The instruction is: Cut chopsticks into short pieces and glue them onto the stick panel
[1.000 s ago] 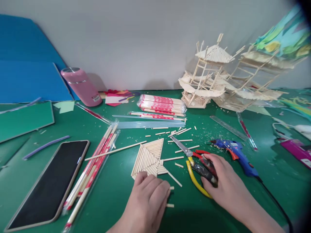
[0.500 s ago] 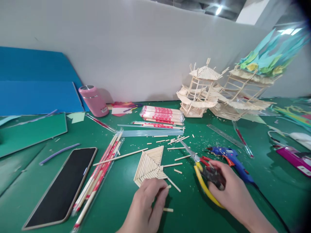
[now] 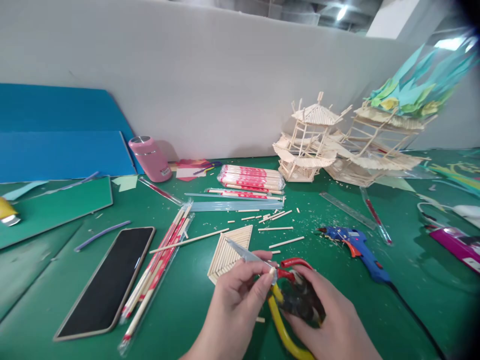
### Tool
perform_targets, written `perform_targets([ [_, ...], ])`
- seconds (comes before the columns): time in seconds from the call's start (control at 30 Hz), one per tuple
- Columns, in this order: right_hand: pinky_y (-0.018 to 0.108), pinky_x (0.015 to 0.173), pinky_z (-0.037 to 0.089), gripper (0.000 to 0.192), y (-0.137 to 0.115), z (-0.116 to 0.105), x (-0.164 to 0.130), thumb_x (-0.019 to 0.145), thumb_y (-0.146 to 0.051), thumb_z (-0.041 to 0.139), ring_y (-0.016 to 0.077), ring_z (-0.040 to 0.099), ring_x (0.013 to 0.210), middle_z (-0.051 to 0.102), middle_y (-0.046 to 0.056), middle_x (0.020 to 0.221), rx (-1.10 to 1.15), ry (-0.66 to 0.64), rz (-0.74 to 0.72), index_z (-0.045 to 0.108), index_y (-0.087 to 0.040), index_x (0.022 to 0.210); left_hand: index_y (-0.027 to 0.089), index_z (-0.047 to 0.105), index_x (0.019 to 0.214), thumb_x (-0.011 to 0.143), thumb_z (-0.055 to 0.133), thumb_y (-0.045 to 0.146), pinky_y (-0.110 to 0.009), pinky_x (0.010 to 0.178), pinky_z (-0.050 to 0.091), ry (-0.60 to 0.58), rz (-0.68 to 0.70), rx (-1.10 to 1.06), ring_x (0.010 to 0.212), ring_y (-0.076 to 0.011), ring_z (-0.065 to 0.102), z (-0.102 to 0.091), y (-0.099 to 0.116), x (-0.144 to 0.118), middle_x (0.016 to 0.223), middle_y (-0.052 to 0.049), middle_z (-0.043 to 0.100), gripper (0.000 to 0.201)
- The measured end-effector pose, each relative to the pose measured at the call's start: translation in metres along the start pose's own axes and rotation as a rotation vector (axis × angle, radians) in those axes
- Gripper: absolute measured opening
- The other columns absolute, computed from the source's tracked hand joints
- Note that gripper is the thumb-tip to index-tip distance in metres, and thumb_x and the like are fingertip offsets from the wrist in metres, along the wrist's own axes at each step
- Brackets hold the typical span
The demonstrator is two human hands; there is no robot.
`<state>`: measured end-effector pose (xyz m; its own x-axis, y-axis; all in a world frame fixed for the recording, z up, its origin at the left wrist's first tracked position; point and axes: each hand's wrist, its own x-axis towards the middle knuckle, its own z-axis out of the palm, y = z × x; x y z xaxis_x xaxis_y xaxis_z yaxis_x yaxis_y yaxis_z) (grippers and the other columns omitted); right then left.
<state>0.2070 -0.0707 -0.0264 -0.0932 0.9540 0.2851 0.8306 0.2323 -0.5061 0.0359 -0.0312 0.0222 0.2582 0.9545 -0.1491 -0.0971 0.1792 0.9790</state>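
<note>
My left hand [image 3: 236, 302] pinches a short piece of wooden stick [image 3: 272, 271] between thumb and forefinger. In my right hand [image 3: 333, 317] are long-nosed pliers [image 3: 278, 320] with one red and one yellow handle. Their grey jaws lie across the left fingertips, at the stick piece; whether they grip it I cannot tell. Behind the hands, a panel of sticks laid side by side [image 3: 225, 257] rests on the table, partly covered by the left hand and the jaws. Loose sticks [image 3: 287, 242] lie to its right.
A blue glue gun [image 3: 362, 247] lies at right, its cord running forward. To the left are a phone [image 3: 107, 280] and wrapped sticks [image 3: 161, 270]. Further back stand a pink flask [image 3: 152, 160], a stick bundle [image 3: 251, 177] and stick-built pavilions [image 3: 305, 157] on the green table [image 3: 210, 332].
My right hand has brought the pliers left and nearer to me, up to the left fingertips. The left hand has moved slightly right and up, with the stick piece in it.
</note>
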Motion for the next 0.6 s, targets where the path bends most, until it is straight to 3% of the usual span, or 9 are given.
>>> perform_targets([
  [0.17,0.029,0.069,0.054,0.042,-0.010,0.000,0.008,0.069,-0.021,0.052,0.0196,0.063,0.085,0.062,0.009,0.099,0.158,-0.139,0.059,0.043,-0.017,0.110,0.016,0.068,0.076,0.074,0.062,0.031,-0.029,0.075,0.048,-0.022,0.112,-0.010,0.094,-0.0215,0.056,-0.001,0.009,-0.002,0.101,-0.009,0.061,0.016],
  [0.27,0.027,0.072,0.053,0.037,-0.011,-0.004,0.012,0.072,-0.024,0.051,0.0186,0.063,0.085,0.062,0.008,0.099,0.251,-0.134,0.112,0.044,-0.018,0.108,0.016,0.066,0.074,0.074,0.063,0.030,-0.027,0.077,0.046,0.040,0.156,-0.014,0.100,-0.0216,0.053,-0.006,0.009,-0.001,0.104,-0.009,0.058,0.014],
  [0.37,0.022,0.070,0.052,0.041,-0.004,-0.009,0.011,0.074,-0.033,0.055,0.0178,0.064,0.082,0.064,0.009,0.099,0.351,-0.185,0.253,0.043,-0.018,0.110,0.016,0.061,0.076,0.078,0.059,0.031,-0.024,0.068,0.045,0.075,0.072,-0.040,0.080,-0.0153,0.058,-0.014,0.003,-0.001,0.089,-0.006,0.061,0.015],
  [0.47,0.019,0.066,0.052,0.048,0.004,-0.016,0.007,0.071,-0.038,0.059,0.0181,0.065,0.077,0.066,0.008,0.092,0.364,-0.315,0.334,0.042,-0.017,0.111,0.015,0.054,0.077,0.083,0.053,0.033,-0.020,0.052,0.039,0.031,-0.060,-0.121,0.050,-0.0071,0.050,-0.020,-0.007,-0.002,0.062,0.001,0.056,0.018],
  [0.6,0.019,0.062,0.052,0.055,0.008,-0.017,0.001,0.065,-0.038,0.063,0.0216,0.065,0.083,0.066,0.008,0.092,0.245,-0.421,0.315,0.043,-0.019,0.112,0.015,0.051,0.079,0.083,0.053,0.033,-0.017,0.045,0.029,0.022,-0.101,-0.240,0.045,-0.0037,0.039,-0.026,-0.021,-0.004,0.058,0.004,0.049,0.019],
])
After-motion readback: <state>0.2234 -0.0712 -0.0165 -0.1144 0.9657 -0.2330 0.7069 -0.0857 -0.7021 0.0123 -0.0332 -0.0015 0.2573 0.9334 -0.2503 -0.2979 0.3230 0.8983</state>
